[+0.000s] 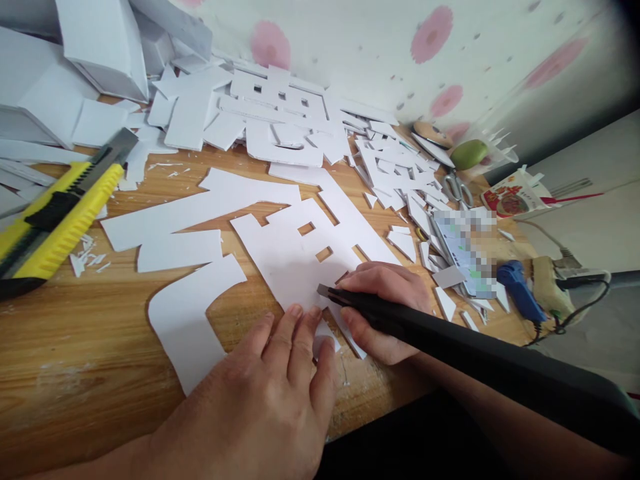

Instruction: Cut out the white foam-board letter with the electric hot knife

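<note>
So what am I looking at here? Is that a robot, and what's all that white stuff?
No robot: these are a person's two bare hands. There's just one picture, taken by a camera worn on that person's head, looking forward and down. The right hand holds a black knife, its tip at a flat white cut-out. The left hand rests its fingertips by the cut-out's edge. More white pieces are heaped at the back of the wooden table. On the left is a yellow cutter, its blade out.

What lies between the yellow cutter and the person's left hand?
In the head view, a curved white piece lies on the table between the yellow cutter and the left hand.
</note>
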Tool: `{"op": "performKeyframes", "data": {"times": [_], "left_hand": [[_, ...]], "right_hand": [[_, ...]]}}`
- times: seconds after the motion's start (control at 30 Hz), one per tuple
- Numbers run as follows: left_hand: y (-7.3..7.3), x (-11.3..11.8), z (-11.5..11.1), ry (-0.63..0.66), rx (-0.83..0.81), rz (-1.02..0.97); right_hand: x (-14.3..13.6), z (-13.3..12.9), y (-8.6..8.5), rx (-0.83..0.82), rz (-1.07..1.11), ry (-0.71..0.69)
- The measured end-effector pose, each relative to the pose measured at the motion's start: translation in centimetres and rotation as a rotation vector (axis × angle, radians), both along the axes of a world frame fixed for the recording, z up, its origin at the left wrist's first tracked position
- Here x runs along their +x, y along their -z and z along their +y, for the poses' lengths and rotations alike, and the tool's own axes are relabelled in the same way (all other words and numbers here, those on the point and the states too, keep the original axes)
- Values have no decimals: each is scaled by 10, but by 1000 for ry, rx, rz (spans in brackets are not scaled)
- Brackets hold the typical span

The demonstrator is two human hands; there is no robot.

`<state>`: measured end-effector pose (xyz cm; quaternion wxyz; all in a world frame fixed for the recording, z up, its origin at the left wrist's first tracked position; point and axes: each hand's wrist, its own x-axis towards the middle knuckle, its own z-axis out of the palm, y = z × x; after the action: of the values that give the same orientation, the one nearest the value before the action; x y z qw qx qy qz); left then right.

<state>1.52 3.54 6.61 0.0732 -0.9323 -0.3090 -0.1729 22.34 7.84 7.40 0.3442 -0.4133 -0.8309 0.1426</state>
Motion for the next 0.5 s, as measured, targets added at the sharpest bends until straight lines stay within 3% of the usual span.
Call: {"op": "performKeyframes", "data": {"times": [0.4, 0.5], "left_hand": [[-1, 2, 2, -6, 32, -35], [1, 1, 1, 23, 59, -47]], "right_hand": [[1, -2, 3, 30, 54, -22], [9, -1, 4, 3, 98, 39]]}}
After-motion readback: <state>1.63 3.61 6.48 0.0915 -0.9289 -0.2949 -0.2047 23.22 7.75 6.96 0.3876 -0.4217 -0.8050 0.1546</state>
